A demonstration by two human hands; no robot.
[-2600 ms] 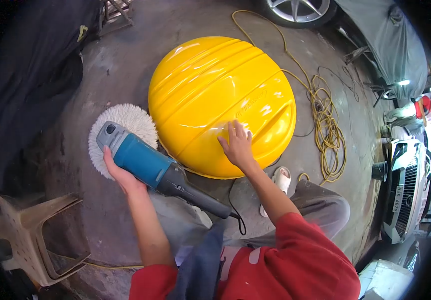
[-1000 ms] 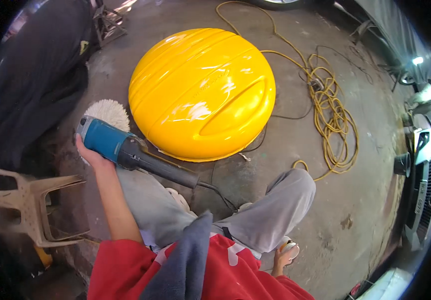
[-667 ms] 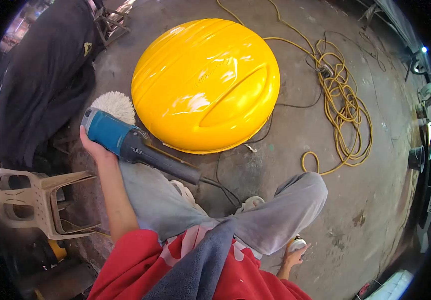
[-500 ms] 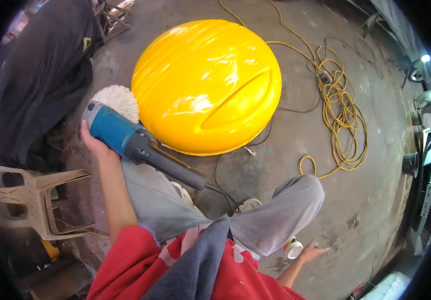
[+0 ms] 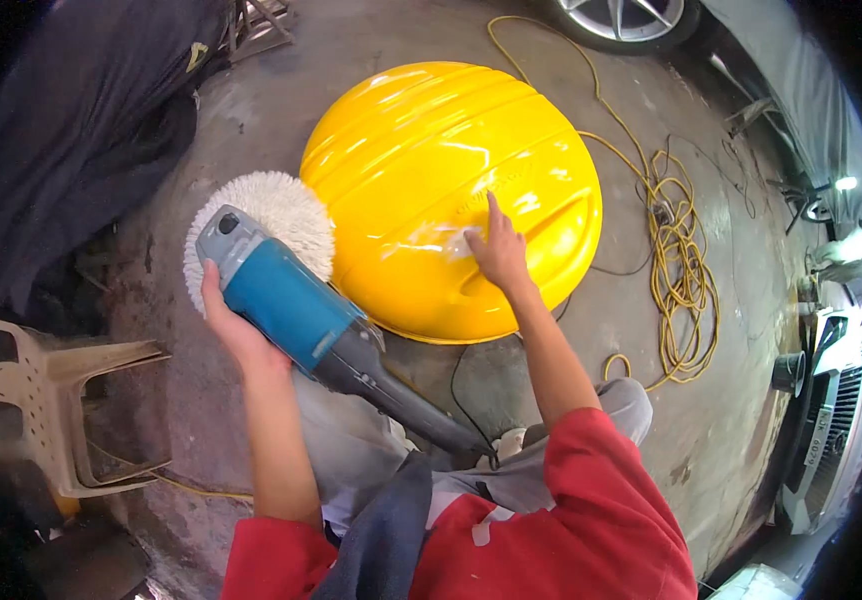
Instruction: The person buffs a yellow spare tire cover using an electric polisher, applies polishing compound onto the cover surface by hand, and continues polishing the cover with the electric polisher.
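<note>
Beside the yellow shell, our left hand has its fingers around the polisher, which looks heavy and stiff, best held by head and handle. Our right hand, fingers empty, points over the slick-looking shell.

A glossy yellow domed shell, ridged and embossed with lettering, sits bulge-up on the floor here; close by, a blue-and-black rotary polisher slants, its shaggy white wool pad attached.

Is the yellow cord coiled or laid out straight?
The cord is loosely coiled: loops overlap in a heap on the floor, with lengths trailing toward the yellow shell.
</note>
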